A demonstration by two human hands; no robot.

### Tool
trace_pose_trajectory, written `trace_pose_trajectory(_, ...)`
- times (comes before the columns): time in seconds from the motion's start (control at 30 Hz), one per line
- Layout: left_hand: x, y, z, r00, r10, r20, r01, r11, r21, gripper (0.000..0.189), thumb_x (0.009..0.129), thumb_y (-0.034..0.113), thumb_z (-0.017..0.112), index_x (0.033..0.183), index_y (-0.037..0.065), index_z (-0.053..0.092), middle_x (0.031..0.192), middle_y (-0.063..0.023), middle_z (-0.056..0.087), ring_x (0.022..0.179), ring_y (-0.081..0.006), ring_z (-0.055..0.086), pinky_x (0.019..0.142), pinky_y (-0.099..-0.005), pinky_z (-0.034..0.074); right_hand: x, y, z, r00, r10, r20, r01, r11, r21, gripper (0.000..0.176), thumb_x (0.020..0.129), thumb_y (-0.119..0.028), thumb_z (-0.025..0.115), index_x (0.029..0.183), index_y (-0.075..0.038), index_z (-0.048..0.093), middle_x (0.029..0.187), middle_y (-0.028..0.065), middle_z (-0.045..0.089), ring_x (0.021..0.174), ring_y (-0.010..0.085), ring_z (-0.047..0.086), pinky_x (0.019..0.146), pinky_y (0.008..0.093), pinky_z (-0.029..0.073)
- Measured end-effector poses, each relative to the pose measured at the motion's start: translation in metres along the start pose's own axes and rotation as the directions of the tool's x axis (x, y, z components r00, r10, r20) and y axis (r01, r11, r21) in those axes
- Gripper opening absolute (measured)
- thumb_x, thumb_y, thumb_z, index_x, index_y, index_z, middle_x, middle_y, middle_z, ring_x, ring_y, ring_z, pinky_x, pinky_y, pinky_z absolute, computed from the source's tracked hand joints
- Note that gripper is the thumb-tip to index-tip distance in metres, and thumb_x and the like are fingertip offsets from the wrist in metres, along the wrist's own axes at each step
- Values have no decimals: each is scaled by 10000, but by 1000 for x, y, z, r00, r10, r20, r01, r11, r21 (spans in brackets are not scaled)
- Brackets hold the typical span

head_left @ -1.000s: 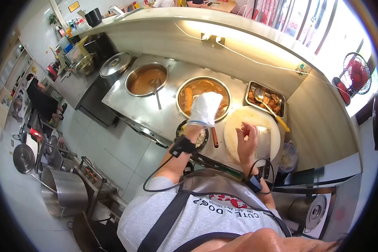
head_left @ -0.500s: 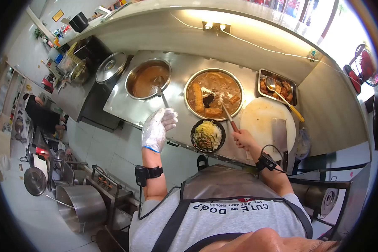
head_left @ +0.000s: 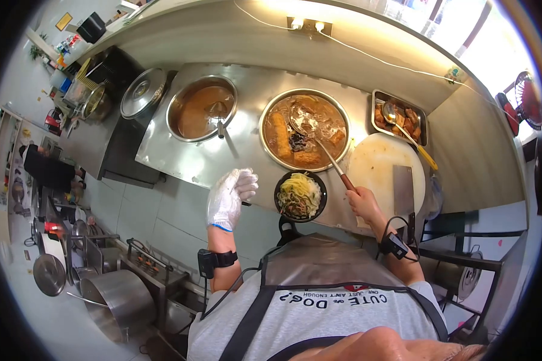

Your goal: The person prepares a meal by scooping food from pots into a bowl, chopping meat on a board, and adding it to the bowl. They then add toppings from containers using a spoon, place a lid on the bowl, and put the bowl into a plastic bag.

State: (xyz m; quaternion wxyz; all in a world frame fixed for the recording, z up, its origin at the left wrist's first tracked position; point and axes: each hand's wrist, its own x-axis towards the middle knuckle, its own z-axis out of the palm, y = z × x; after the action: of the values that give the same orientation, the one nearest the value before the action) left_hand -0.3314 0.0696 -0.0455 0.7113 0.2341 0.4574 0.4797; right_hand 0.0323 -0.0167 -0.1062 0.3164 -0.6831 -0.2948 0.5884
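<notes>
Remotely, I am observing a tiled kitchen floor (head_left: 180, 213), a steel desk (head_left: 248, 120) carrying a broth pot (head_left: 261, 129), and a filled bowl (head_left: 324, 198) at the desk's near edge. The gloved left hand (head_left: 230, 195) is hovering half-curled, apparently empty; the right hand (head_left: 365, 206) is gripping a ladle (head_left: 344, 178) dipping in the pot: likely stirring or scooping, any lift calling for level carriage.

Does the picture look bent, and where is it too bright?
Head view: yes, the partition wall looks bowed and the corners go black; same head view: the window at upper right washes out to white, and the steel counter shows glare.
</notes>
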Motion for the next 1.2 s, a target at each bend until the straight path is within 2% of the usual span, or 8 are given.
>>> trace_pose_trajectory(0.27, 14, -3, 9, 1000, -19, -11, 19, 999, 50, 323, 966, 228, 559, 1082, -63, 635, 938, -198, 704, 761, -249, 701, 663, -300, 575, -16, 16, 4, 986, -131, -103, 118, 985, -123, 200, 932, -208, 576, 884, -14, 566, 657, -11, 515, 523, 86, 475, 456, 259, 386)
trace_pose_trajectory(0.37, 16, -1, 17, 1000, -10, -11, 11, 996, 88, 318, 973, 224, 543, 1071, -65, 631, 940, -204, 695, 766, -251, 689, 672, -300, 569, -26, 13, 3, 972, -203, -120, 156, 936, -314, 200, 932, -208, 574, 883, -15, 571, 661, -13, 520, 534, 88, 484, 469, 261, 396)
trace_pose_trajectory(0.67, 13, 7, 34, 1000, -1, 30, -3, 993, 118, 319, 974, 225, 542, 1075, -65, 629, 942, -200, 700, 776, -248, 693, 681, -305, 570, -55, 4, -5, 998, -61, 6, 60, 994, 89, 173, 950, -198, 555, 951, -26, 577, 611, -66, 409, 460, 38, 334, 400, 221, 258)
trace_pose_trajectory(0.77, 14, 7, 37, 999, 4, 34, -8, 992, 123, 325, 974, 230, 540, 1083, -63, 628, 951, -202, 698, 778, -250, 692, 680, -303, 569, -57, 7, -8, 997, -72, 11, 71, 997, 41, 184, 944, -201, 569, 962, -19, 589, 622, -60, 431, 476, 49, 368, 421, 227, 301)
trace_pose_trajectory(0.83, 16, 7, 37, 998, -8, 64, 1, 994, 110, 327, 974, 237, 540, 1083, -58, 628, 954, -200, 698, 781, -255, 692, 682, -311, 568, -50, 22, -11, 959, -280, -50, 257, 927, -272, 197, 929, -199, 586, 927, -2, 599, 631, -24, 486, 519, 73, 461, 469, 258, 379)
trace_pose_trajectory(0.87, 16, 7, 39, 998, -7, 66, -1, 994, 111, 327, 974, 237, 540, 1083, -58, 628, 954, -200, 698, 781, -255, 692, 682, -311, 568, -52, 21, -11, 958, -282, -52, 259, 927, -271, 197, 929, -199, 586, 927, -2, 599, 631, -24, 486, 519, 73, 461, 469, 258, 379)
trace_pose_trajectory(1.03, 23, 14, 60, 992, 51, 120, -73, 979, 188, 309, 964, 232, 553, 1070, -47, 632, 941, -190, 701, 783, -255, 693, 691, -319, 561, -66, 7, -13, 869, -476, -133, 325, 754, -570, 203, 888, -175, 621, 908, 25, 594, 682, 183, 590, 603, 305, 601, 578, 390, 463)
trace_pose_trajectory(1.2, 37, 20, 82, 980, 40, 194, -85, 970, 229, 280, 952, 217, 573, 1069, -28, 640, 931, -161, 707, 782, -228, 693, 703, -309, 555, -74, 6, -17, 853, -491, -177, 301, 740, -602, 173, 881, -150, 618, 947, 8, 598, 729, 236, 597, 680, 411, 603, 615, 438, 468)
